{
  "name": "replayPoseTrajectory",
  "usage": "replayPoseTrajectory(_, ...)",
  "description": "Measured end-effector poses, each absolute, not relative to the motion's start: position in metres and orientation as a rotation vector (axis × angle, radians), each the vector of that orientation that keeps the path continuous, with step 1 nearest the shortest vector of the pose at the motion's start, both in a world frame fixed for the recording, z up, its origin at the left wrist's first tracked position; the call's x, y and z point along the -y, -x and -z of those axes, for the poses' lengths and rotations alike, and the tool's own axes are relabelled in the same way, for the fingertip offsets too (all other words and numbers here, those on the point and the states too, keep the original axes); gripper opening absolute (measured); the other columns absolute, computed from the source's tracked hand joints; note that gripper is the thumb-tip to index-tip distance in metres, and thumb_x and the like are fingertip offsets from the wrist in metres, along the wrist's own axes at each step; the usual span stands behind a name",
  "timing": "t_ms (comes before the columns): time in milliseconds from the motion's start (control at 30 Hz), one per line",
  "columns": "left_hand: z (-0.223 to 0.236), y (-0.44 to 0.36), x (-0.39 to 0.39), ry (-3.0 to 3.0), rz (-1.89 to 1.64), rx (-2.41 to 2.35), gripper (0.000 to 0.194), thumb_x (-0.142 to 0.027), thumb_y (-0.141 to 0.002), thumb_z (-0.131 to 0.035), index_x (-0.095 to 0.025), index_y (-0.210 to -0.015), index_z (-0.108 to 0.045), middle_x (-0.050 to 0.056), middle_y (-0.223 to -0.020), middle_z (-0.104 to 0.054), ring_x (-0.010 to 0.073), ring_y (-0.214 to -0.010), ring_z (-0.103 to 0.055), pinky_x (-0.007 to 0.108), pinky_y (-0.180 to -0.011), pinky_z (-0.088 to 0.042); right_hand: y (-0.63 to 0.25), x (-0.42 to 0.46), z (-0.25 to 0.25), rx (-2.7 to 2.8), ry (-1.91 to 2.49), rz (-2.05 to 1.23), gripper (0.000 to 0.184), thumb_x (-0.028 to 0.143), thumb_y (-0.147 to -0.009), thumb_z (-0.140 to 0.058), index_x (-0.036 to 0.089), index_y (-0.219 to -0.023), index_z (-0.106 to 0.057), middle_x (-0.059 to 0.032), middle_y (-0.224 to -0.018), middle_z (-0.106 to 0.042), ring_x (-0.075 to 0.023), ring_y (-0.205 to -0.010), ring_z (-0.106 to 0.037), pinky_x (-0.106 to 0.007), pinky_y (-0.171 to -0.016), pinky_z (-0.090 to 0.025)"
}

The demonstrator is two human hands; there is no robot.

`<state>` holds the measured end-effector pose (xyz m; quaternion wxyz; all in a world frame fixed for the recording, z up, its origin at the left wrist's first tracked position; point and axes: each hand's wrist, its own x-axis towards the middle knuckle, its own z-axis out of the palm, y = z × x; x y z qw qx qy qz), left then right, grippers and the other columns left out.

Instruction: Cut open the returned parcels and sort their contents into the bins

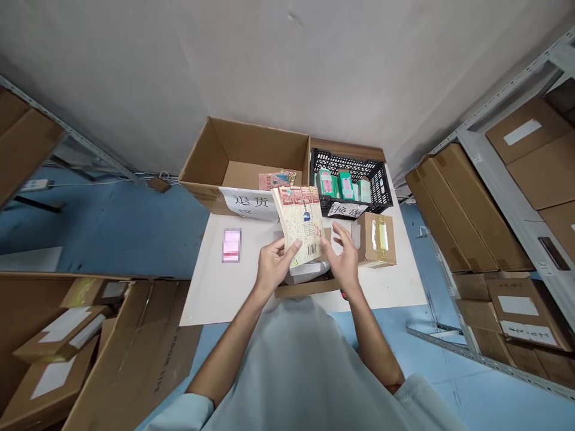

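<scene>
A: Where is the paperback book [304, 221] just now?

B: Between the hands, held up over a small open carton [309, 291] on the white table [215, 287]. The left hand [274, 264] is at its lower left corner, the right hand [344, 258] at its lower right edge.

A: Are both gripping it?

B: The left is: thumb pressed on the cover, fingers tucked behind. The right has its thumb at the edge, with the other fingers spread loosely away from the book.

A: Which way does it point?

B: Its long axis runs away from the person, the far end leaning slightly left. The red title banner is at that far end, toward the large cardboard box [202, 201] and black plastic crate [385, 194]; the barcode is at the near end. The printed cover faces up toward the person.
</scene>
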<state>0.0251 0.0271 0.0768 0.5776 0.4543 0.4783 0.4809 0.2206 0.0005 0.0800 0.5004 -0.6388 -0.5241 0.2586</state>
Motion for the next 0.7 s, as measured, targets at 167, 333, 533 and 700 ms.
replayPoseTrajectory(167,-0.07,-0.035,-0.014,-1.657,-1.075,-1.23,0.037,-0.047,-0.106,-0.068,-0.02,-0.117,-0.09,0.009,-0.106,-0.088,0.0284,-0.101,-0.084,0.034,-0.092,-0.067,-0.198,0.006,-0.084,1.324,1.384,-0.893,0.086,0.069,-0.09,-0.087,0.027,-0.163,-0.068,-0.0132,-0.156,-0.074,-0.0348,-0.135,-0.075,-0.048,-0.107,-0.071)
replayPoseTrajectory(333,-0.064,-0.043,-0.002,-1.948,-1.066,-1.078,0.049,-0.034,-0.105,-0.066,-0.023,-0.151,-0.077,0.013,-0.147,-0.08,0.0316,-0.14,-0.076,0.043,-0.12,-0.062,-0.19,0.007,-0.083,1.189,1.436,-0.8,0.069,0.069,-0.093,-0.084,0.024,-0.146,-0.078,-0.0096,-0.124,-0.085,-0.0308,-0.112,-0.082,-0.041,-0.093,-0.073)
replayPoseTrajectory(533,-0.073,-0.01,-0.03,-1.491,-1.158,-1.121,0.075,-0.058,-0.098,-0.083,-0.018,-0.159,-0.069,0.019,-0.164,-0.067,0.0377,-0.153,-0.065,0.053,-0.126,-0.057,-0.229,0.001,-0.102,1.0,1.304,-0.938,0.051,0.065,-0.101,-0.079,0.022,-0.126,-0.083,-0.01,-0.117,-0.087,-0.0287,-0.101,-0.083,-0.039,-0.089,-0.069)
replayPoseTrajectory(700,-0.085,0.007,-0.041,-1.056,-0.905,-0.919,0.074,-0.067,-0.083,-0.096,-0.013,-0.132,-0.085,0.02,-0.129,-0.085,0.0396,-0.119,-0.082,0.048,-0.102,-0.068,-0.241,0.001,-0.102,0.897,1.173,-1.209,0.061,0.068,-0.09,-0.09,0.023,-0.13,-0.081,-0.0088,-0.116,-0.089,-0.0324,-0.108,-0.084,-0.043,-0.092,-0.07)
